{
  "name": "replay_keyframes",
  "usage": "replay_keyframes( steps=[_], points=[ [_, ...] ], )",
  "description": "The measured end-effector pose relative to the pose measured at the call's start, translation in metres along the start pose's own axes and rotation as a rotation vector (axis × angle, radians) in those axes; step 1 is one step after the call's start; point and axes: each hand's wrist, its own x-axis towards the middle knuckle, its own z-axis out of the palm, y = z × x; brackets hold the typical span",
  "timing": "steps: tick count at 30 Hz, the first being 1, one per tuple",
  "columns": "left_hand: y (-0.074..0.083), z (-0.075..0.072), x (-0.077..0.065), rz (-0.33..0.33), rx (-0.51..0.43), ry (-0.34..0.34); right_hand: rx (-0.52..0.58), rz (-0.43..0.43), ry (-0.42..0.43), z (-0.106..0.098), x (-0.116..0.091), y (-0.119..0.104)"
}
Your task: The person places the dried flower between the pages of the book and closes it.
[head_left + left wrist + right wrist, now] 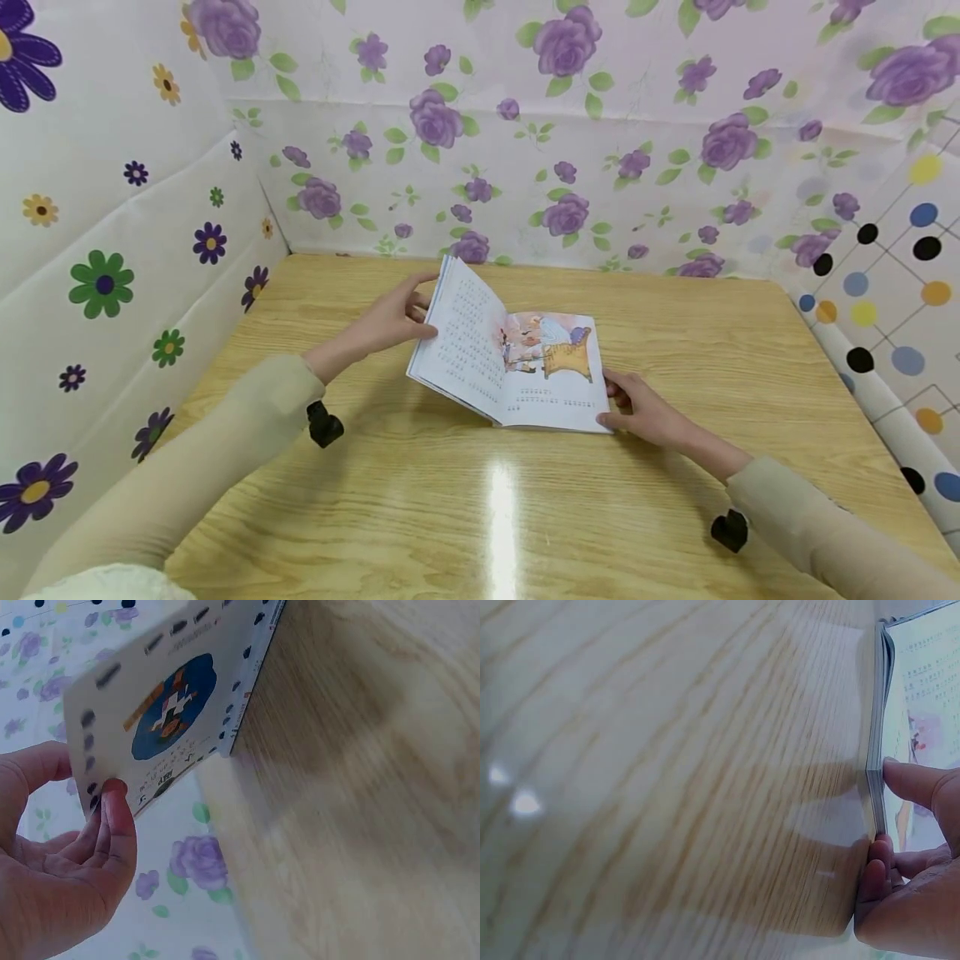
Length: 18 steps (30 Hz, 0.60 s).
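Note:
An open picture book point(555, 392) lies at the middle of the table, its left half tilted up off the wood and its right half low. Text fills the left page; the right page has a coloured drawing above a few lines of print. My left hand point(393, 317) pinches the raised outer edge, thumb on the page and fingers behind. In the left wrist view the cover point(176, 712) shows a dark border and a blue oval picture. With the thumb on top and fingers at its edge, my right hand point(637, 408) holds the right half near its lower corner.
The wooden table point(420, 508) reaches back to a wall cloth point(480, 150) with purple roses. A flower-patterned cloth point(112, 217) hangs at the left, a dotted one point(900, 317) at the right. Black wrist devices point(324, 425) sit under both forearms.

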Motion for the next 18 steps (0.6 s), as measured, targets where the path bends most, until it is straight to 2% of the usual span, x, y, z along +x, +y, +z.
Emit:
replay_keyframes(
  steps=[4,8,13,18],
  points=[
    [0.012,-0.006,0.012,0.069,0.175,-0.041,0.003,-0.007,0.005,0.000,0.000,0.001],
    [0.023,-0.012,0.027,0.177,0.322,-0.131,-0.014,0.018,0.010,0.001,0.000,0.005],
    [0.041,-0.017,0.042,0.248,0.391,-0.224,-0.016,0.015,0.020,0.002,0.000,0.006],
    [0.057,-0.013,0.061,0.307,0.436,-0.262,-0.004,-0.020,0.018,0.000,0.000,0.004]
  ],
)
